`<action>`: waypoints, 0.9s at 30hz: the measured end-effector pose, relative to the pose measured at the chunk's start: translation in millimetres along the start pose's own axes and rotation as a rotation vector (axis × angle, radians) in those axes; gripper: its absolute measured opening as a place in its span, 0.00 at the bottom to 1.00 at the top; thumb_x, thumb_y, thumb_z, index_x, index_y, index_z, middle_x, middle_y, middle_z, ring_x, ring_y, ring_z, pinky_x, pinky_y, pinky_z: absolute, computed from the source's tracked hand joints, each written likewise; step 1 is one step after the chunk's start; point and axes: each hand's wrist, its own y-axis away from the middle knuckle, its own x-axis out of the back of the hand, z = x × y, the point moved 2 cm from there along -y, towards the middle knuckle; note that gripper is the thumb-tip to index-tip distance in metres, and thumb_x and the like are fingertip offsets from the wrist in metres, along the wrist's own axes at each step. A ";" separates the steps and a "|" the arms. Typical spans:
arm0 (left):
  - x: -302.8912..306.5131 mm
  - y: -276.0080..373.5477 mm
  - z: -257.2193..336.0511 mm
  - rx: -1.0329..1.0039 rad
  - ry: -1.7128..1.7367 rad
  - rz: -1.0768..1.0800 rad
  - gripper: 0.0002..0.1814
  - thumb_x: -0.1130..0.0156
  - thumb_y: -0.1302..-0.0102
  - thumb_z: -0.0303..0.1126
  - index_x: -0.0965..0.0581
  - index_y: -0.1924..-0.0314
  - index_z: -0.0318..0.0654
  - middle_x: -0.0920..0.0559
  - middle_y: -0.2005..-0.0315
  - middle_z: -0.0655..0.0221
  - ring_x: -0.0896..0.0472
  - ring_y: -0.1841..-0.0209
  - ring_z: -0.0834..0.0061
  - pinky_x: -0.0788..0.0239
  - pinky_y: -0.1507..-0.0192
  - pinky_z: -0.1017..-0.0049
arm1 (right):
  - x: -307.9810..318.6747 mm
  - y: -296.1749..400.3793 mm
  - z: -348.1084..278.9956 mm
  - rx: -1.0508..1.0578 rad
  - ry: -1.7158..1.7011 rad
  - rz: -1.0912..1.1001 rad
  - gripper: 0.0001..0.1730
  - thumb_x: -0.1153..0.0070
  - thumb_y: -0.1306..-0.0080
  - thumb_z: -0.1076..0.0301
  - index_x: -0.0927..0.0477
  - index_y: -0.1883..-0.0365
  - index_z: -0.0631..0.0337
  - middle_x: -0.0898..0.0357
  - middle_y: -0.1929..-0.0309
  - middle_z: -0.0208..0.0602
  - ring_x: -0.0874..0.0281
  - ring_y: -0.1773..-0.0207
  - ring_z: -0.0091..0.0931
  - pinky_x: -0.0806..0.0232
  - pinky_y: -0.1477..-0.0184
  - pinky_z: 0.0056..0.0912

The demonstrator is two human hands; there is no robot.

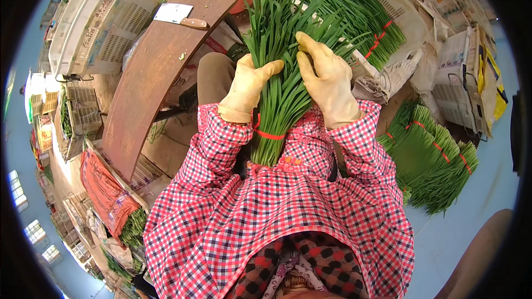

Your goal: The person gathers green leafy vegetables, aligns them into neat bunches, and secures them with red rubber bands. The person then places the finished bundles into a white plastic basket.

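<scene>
A bundle of green garlic chives (286,87) stands before my chest, its cut stem ends towards me and its leaf tips fanned out away from me. Red tape (270,135) binds it near the stem ends. My left hand (247,85), in a pale yellow rubber glove, grips the bundle's left side, thumb across the leaves. On the other side, my gloved right hand (324,77) rests against the leaves with its fingers partly spread; whether it pinches any leaves cannot be told.
A cleaver (181,14) lies on a brown wooden board (153,66) at left. A white plastic crate (415,20) ahead right holds taped chive bundles (353,12). More bundles (432,158) lie at right. Stacked crates (104,25) stand far left, beyond the board.
</scene>
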 end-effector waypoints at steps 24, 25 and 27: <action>15.8 -1.2 -5.5 0.056 0.046 -0.050 0.21 0.30 0.32 0.30 0.20 0.41 0.33 0.13 0.52 0.69 0.16 0.54 0.78 0.23 0.49 0.74 | 82.2 61.4 77.7 -0.657 -0.420 -0.477 0.24 0.37 0.31 0.64 0.19 0.41 0.69 0.15 0.47 0.47 0.16 0.50 0.31 0.25 0.45 0.32; 13.2 1.8 -1.0 0.029 -0.012 -0.025 0.23 0.29 0.32 0.32 0.21 0.40 0.32 0.13 0.51 0.67 0.16 0.53 0.76 0.24 0.47 0.73 | 78.5 73.9 83.2 -0.624 -0.231 -0.576 0.27 0.35 0.32 0.61 0.21 0.39 0.70 0.16 0.44 0.49 0.16 0.47 0.33 0.26 0.42 0.34; 7.9 11.9 7.5 -0.028 -0.128 0.025 0.28 0.28 0.33 0.36 0.23 0.37 0.31 0.13 0.50 0.64 0.16 0.51 0.72 0.25 0.44 0.71 | 66.4 93.2 88.4 -0.720 -0.163 -0.631 0.37 0.33 0.34 0.54 0.25 0.34 0.71 0.19 0.37 0.52 0.19 0.41 0.38 0.30 0.35 0.37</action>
